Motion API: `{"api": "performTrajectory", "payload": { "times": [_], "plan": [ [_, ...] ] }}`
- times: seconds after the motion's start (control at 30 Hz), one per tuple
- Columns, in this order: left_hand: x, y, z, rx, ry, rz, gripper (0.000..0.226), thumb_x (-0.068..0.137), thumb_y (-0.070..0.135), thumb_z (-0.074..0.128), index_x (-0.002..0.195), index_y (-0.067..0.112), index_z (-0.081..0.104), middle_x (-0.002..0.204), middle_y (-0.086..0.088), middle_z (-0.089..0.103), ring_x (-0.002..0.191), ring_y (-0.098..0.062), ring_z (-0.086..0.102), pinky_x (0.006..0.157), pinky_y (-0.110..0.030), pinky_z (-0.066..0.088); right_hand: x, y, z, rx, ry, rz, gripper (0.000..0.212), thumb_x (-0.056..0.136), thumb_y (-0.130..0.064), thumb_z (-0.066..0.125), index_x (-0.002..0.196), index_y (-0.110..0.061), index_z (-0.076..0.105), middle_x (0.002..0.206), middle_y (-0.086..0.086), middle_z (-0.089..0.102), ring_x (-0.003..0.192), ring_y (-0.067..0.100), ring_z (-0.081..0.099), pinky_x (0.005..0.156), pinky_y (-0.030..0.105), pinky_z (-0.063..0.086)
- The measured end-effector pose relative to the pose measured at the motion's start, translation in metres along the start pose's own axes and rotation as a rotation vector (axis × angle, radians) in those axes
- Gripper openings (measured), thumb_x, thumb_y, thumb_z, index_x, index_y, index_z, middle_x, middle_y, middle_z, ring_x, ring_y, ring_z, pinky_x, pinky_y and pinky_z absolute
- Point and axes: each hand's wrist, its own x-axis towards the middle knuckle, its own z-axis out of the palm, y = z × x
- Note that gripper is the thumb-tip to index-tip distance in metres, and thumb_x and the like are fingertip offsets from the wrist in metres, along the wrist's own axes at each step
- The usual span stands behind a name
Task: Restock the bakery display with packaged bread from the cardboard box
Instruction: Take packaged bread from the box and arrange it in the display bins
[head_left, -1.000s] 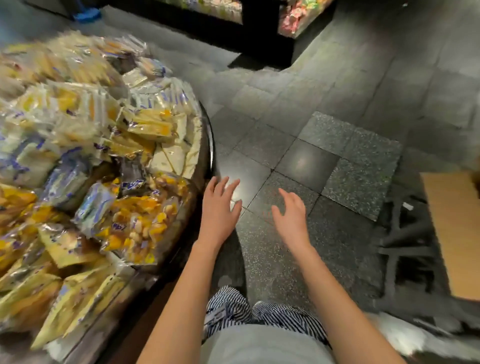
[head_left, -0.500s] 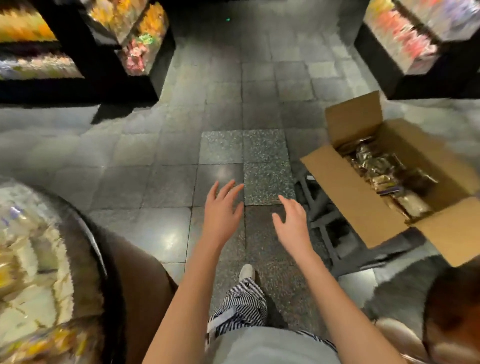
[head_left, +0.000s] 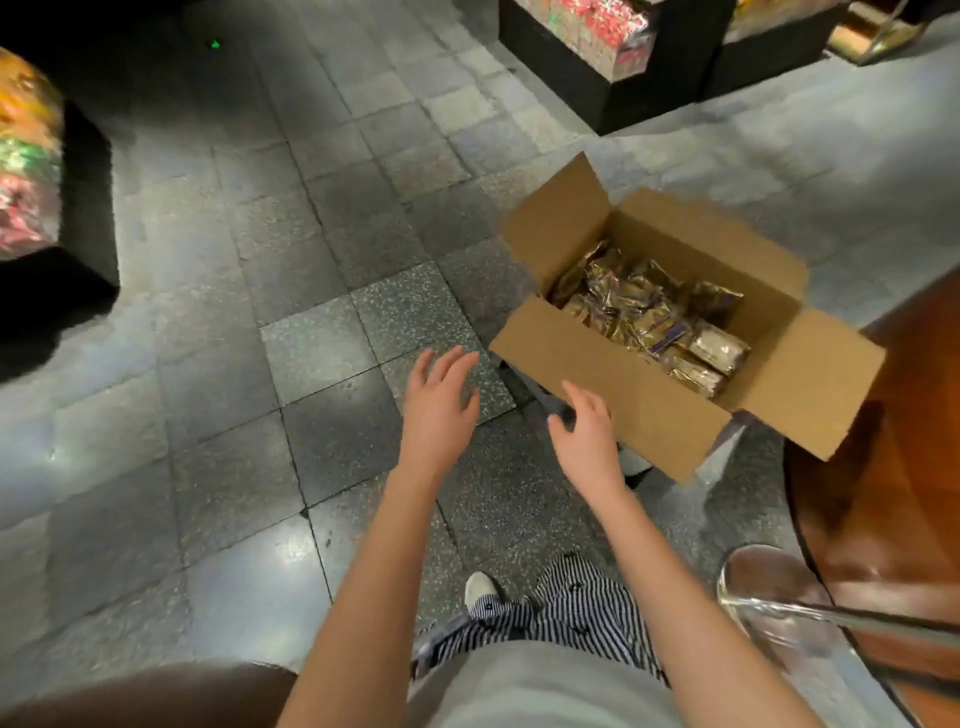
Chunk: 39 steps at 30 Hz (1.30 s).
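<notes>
An open cardboard box (head_left: 644, 410) stands raised off the floor at the centre right, flaps spread. Inside it lie several packaged breads (head_left: 654, 312) in shiny gold wrappers. My left hand (head_left: 439, 410) is stretched forward over the floor tiles, fingers straight and spread, holding nothing. My right hand (head_left: 587, 436) hovers just in front of the box's near wall, fingers loosely spread and empty. The bakery display is out of view.
Grey tiled floor (head_left: 291, 322) lies ahead and left. A dark shelf unit with colourful packets (head_left: 31, 171) stands at the left, another (head_left: 597, 31) at the top right. A brown wooden counter (head_left: 893, 467) with a metal rail (head_left: 810, 618) is at the right.
My view has swung right, away from the round display of bread, which has left the frame. The cardboard box has come into view and nearer to my empty hands.
</notes>
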Motion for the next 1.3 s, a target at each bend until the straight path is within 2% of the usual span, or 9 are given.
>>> {"api": "performTrajectory", "payload": {
  "times": [0.17, 0.47, 0.57, 0.67, 0.83, 1.0, 1.1, 1.2, 1.3],
  "plan": [
    [0.043, 0.021, 0.036, 0.005, -0.148, 0.059, 0.048, 0.101, 0.023, 0.052, 0.147, 0.022, 0.042, 0.157, -0.001, 0.034, 0.150, -0.027, 0.009, 0.122, -0.048, 0.016, 0.032, 0.024, -0.023, 0.049, 0.081, 0.157, 0.054, 0.101, -0.020, 0.051, 0.151, -0.019, 0.033, 0.154, 0.009, 0.030, 0.143, 0.025, 0.029, 0.114, 0.037, 0.028],
    [0.133, 0.063, 0.095, 0.050, -0.260, 0.073, 0.048, 0.098, 0.020, 0.055, 0.145, 0.019, 0.045, 0.153, -0.009, 0.039, 0.148, -0.033, 0.015, 0.121, -0.046, 0.015, 0.128, 0.058, -0.067, 0.101, 0.092, 0.252, 0.056, 0.099, -0.019, 0.054, 0.151, -0.019, 0.034, 0.156, 0.009, 0.028, 0.145, 0.026, 0.026, 0.118, 0.042, 0.027],
    [0.173, 0.091, 0.117, 0.068, -0.302, 0.051, 0.047, 0.099, 0.019, 0.054, 0.145, 0.017, 0.045, 0.152, -0.009, 0.040, 0.147, -0.034, 0.016, 0.120, -0.045, 0.015, 0.169, 0.073, -0.094, 0.108, 0.091, 0.287, 0.055, 0.099, -0.020, 0.053, 0.151, -0.021, 0.035, 0.159, 0.007, 0.025, 0.144, 0.025, 0.030, 0.115, 0.039, 0.028],
    [0.208, 0.123, 0.142, 0.050, -0.336, 0.052, 0.047, 0.099, 0.018, 0.053, 0.146, 0.018, 0.044, 0.152, -0.007, 0.041, 0.146, -0.031, 0.017, 0.118, -0.045, 0.019, 0.205, 0.095, -0.124, 0.117, 0.104, 0.327, 0.052, 0.099, -0.017, 0.053, 0.149, -0.021, 0.038, 0.155, 0.009, 0.033, 0.145, 0.026, 0.026, 0.115, 0.041, 0.026],
    [0.253, 0.166, 0.190, 0.018, -0.406, 0.038, 0.047, 0.099, 0.018, 0.053, 0.145, 0.020, 0.044, 0.152, -0.003, 0.041, 0.145, -0.027, 0.019, 0.116, -0.043, 0.023, 0.246, 0.144, -0.153, 0.076, 0.062, 0.436, 0.051, 0.099, -0.017, 0.054, 0.147, -0.016, 0.041, 0.147, 0.012, 0.044, 0.141, 0.031, 0.032, 0.115, 0.044, 0.030],
    [0.280, 0.183, 0.242, 0.062, -0.521, 0.026, 0.046, 0.099, 0.019, 0.055, 0.144, 0.019, 0.047, 0.150, -0.005, 0.044, 0.145, -0.031, 0.024, 0.121, -0.045, 0.021, 0.272, 0.198, -0.163, 0.018, -0.028, 0.575, 0.052, 0.099, -0.021, 0.053, 0.149, -0.017, 0.037, 0.150, 0.014, 0.041, 0.140, 0.031, 0.035, 0.114, 0.043, 0.034],
    [0.296, 0.185, 0.272, 0.061, -0.588, -0.013, 0.046, 0.098, 0.016, 0.055, 0.144, 0.018, 0.047, 0.149, -0.006, 0.044, 0.143, -0.031, 0.025, 0.120, -0.046, 0.022, 0.291, 0.225, -0.165, 0.027, -0.043, 0.626, 0.053, 0.099, -0.022, 0.052, 0.150, -0.018, 0.037, 0.149, 0.018, 0.039, 0.132, 0.033, 0.045, 0.109, 0.047, 0.040],
    [0.314, 0.184, 0.305, 0.077, -0.646, -0.043, 0.047, 0.097, 0.013, 0.057, 0.143, 0.017, 0.048, 0.147, -0.008, 0.046, 0.142, -0.032, 0.029, 0.117, -0.046, 0.026, 0.312, 0.252, -0.165, 0.003, -0.046, 0.641, 0.051, 0.099, -0.018, 0.051, 0.148, -0.016, 0.039, 0.141, 0.018, 0.048, 0.138, 0.035, 0.034, 0.113, 0.044, 0.032],
    [0.335, 0.182, 0.339, 0.105, -0.726, -0.087, 0.050, 0.097, 0.014, 0.057, 0.145, 0.020, 0.044, 0.150, -0.007, 0.042, 0.145, -0.028, 0.026, 0.118, -0.047, 0.028, 0.339, 0.273, -0.164, 0.003, -0.045, 0.634, 0.050, 0.099, -0.014, 0.050, 0.148, -0.013, 0.040, 0.135, 0.019, 0.053, 0.138, 0.036, 0.033, 0.112, 0.042, 0.029]
  ]
}}
